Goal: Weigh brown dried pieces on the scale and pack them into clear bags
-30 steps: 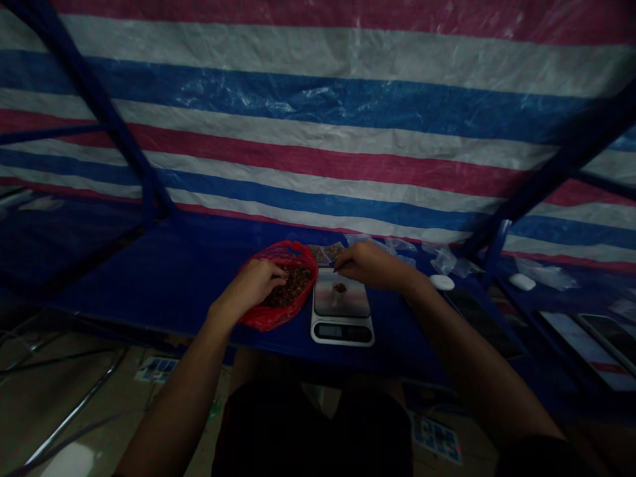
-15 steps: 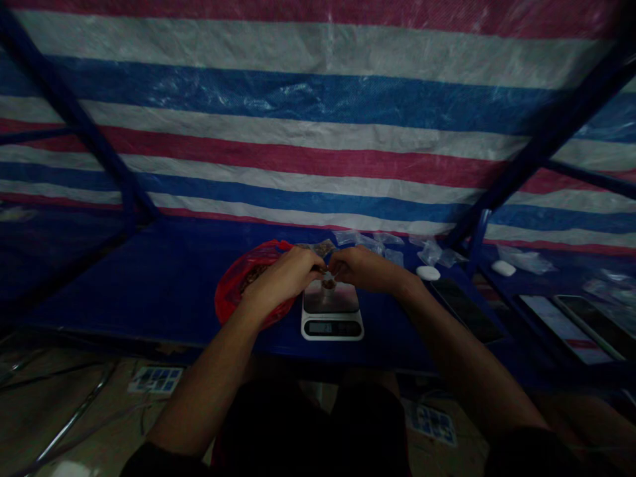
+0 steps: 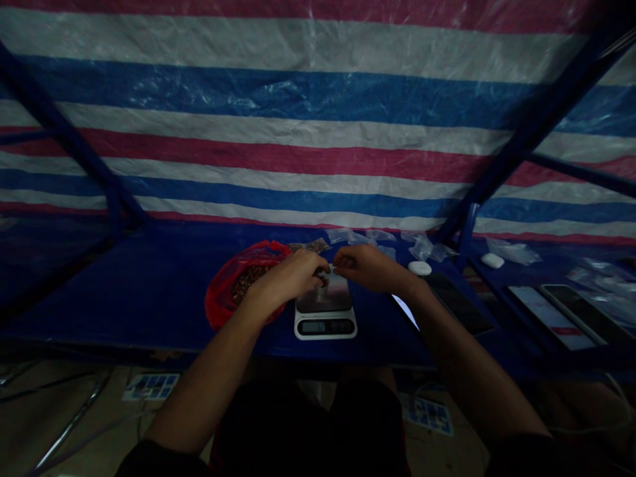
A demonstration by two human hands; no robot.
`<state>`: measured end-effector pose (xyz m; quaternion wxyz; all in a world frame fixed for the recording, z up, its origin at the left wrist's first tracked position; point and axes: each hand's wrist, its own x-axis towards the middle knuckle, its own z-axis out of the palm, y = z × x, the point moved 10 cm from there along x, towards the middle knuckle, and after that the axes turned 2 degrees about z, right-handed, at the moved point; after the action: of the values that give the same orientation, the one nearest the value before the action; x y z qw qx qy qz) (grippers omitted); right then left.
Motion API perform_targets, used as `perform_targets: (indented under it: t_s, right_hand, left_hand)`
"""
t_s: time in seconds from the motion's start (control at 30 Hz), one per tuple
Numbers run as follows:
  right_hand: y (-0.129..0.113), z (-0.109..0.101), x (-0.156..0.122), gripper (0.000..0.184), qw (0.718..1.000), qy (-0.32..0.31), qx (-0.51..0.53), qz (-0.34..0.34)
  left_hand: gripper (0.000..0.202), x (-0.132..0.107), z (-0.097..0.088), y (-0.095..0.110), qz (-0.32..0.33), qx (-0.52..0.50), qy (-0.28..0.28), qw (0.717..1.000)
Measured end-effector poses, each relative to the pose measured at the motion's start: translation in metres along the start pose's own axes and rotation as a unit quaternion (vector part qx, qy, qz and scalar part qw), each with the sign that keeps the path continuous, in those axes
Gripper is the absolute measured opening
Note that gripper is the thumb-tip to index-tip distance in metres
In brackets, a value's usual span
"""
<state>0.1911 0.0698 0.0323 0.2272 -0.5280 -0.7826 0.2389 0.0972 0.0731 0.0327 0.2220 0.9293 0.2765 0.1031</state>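
A white digital scale (image 3: 325, 328) with a metal plate stands on the blue table. On its plate is a small clear cup (image 3: 322, 290) with some brown bits in it. My left hand (image 3: 301, 273) reaches over the plate, its curled thumb and fingers at the cup's rim; what they pinch is too small to make out. Just right of it, my right hand (image 3: 365, 266) hovers above the plate's far edge, fingertips pinched together, their contents unclear. Left of the scale lies an open red plastic bag (image 3: 214, 295) of small brown pieces (image 3: 246, 283), partly behind my left forearm.
Behind the scale lie a filled clear bag (image 3: 315, 246) and several clear plastic bags (image 3: 352, 236). To the right are a white case (image 3: 420, 267), a dark phone (image 3: 460, 305) and more phones (image 3: 551, 318). Blue frame posts (image 3: 467, 232) and a striped tarp (image 3: 298, 159) stand behind.
My left fingers have lowered to the cup's rim, and my right fingers have drawn apart from them. A lit screen edge now shows beside my right forearm. The view has shifted slightly.
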Motion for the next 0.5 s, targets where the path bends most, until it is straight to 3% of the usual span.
perform_targets:
  t_s: [0.17, 0.37, 0.5]
  right_hand:
    - [0.006, 0.001, -0.002, 0.01, 1.0, -0.001, 0.006, -0.005]
    - [0.014, -0.004, -0.004, 0.01, 1.0, 0.014, -0.003, 0.011]
    - [0.011, -0.003, -0.004, 0.012, 1.0, 0.01, -0.008, 0.007]
  left_hand:
    - [0.021, 0.002, 0.0, 0.0, -0.019, 0.008, 0.01, 1.0]
    - [0.03, -0.004, -0.006, -0.004, -0.001, -0.072, 0.054, 0.996]
    - [0.039, -0.009, -0.01, -0.011, 0.009, -0.095, 0.036, 0.995]
